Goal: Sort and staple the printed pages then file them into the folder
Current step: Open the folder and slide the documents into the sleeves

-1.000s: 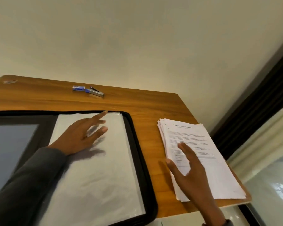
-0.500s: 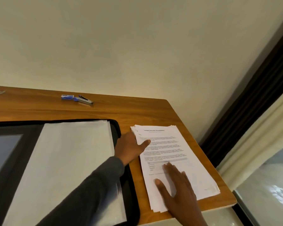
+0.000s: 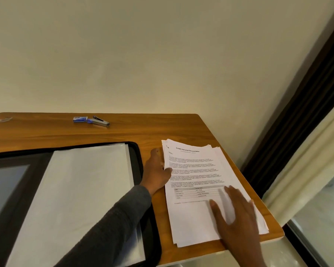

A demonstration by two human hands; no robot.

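We are holding the pages (image 3: 206,182) at the right of the desk (image 3: 123,133), beside the open folder (image 3: 137,151), right hand (image 3: 237,214) pressing flat, left hand (image 3: 158,170) pinching the left edge, so we should lift slowly and keep the sheets aligned.

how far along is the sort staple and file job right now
Early stage. Done: the folder lies open on the desk, clear sleeve showing. In hand: the left hand grips the left edge of the loose printed pages while the right hand presses flat on them. Left: sorting, stapling (the stapler lies untouched at the far edge beside a blue staple box), then filing.
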